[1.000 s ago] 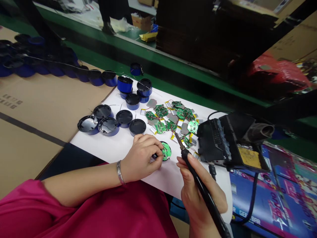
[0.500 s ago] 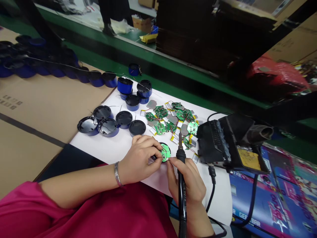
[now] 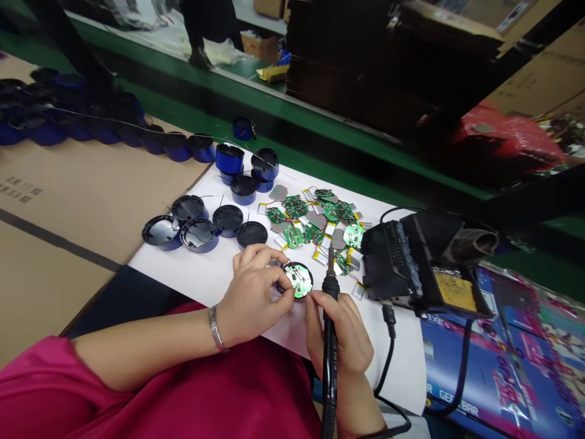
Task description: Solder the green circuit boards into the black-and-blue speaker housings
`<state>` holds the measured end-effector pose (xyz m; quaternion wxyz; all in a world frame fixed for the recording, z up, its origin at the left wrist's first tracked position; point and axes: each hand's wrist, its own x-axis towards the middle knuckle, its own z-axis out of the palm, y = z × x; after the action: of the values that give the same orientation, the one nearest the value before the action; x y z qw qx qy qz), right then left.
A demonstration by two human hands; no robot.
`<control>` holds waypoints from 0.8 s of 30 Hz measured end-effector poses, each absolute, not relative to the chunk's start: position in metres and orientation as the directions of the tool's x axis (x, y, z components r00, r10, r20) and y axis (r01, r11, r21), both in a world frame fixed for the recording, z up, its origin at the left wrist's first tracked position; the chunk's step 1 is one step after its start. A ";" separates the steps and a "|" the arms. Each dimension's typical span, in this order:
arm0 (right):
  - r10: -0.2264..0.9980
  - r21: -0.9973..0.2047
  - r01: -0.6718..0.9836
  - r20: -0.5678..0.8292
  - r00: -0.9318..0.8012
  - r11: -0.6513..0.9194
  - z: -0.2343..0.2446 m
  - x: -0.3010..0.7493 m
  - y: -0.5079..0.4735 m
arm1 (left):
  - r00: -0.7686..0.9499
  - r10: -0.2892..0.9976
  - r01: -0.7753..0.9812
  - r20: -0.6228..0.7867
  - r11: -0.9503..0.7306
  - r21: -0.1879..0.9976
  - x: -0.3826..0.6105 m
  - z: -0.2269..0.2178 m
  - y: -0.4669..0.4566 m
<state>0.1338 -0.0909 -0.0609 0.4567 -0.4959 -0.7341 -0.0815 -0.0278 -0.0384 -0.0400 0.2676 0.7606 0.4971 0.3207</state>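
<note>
Sitting between two hands at a white-topped counter (image 3: 208, 268), a round, black-rimmed green circuit board (image 3: 300, 281) is clamped at its left edge by the fingers of the left hand (image 3: 256, 286). The right hand (image 3: 345, 335) has its fingers closed around a soldering iron (image 3: 329, 347), tip pointing away. Beyond lie loose circuit boards (image 3: 293, 236), flanked by blue-and-black round cases (image 3: 198, 234) and a soldering stand (image 3: 388, 262).

Two hands (image 3: 256, 286), one bracelet (image 3: 214, 329), one iron (image 3: 329, 360), one sponge (image 3: 454, 290). One board (image 3: 300, 280) between the hands; roughly nine more heaped at centre, the overlap blurring that tally. Ten cups (image 3: 198, 238) left of centre, five near and five behind; one above them; more than ten at upper left.
</note>
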 end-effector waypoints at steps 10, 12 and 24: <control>0.769 -0.774 0.596 0.509 0.386 0.214 -0.023 0.165 -0.096 | 0.306 0.940 0.574 0.152 -0.310 0.758 -0.025 -0.037 -0.038; 0.766 -0.763 0.605 0.524 0.372 0.228 -0.017 0.170 -0.092 | 0.311 0.939 0.568 0.144 -0.305 0.765 -0.025 -0.037 -0.037; 0.889 -0.759 0.617 0.410 0.206 0.207 0.009 0.157 -0.084 | 0.336 0.932 0.580 0.134 -0.317 0.750 -0.025 -0.034 -0.036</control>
<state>0.1565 -0.0840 0.0087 0.4763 -0.6132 -0.6139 0.1424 -0.0248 -0.0359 -0.0344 0.3050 0.7582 0.4987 0.2887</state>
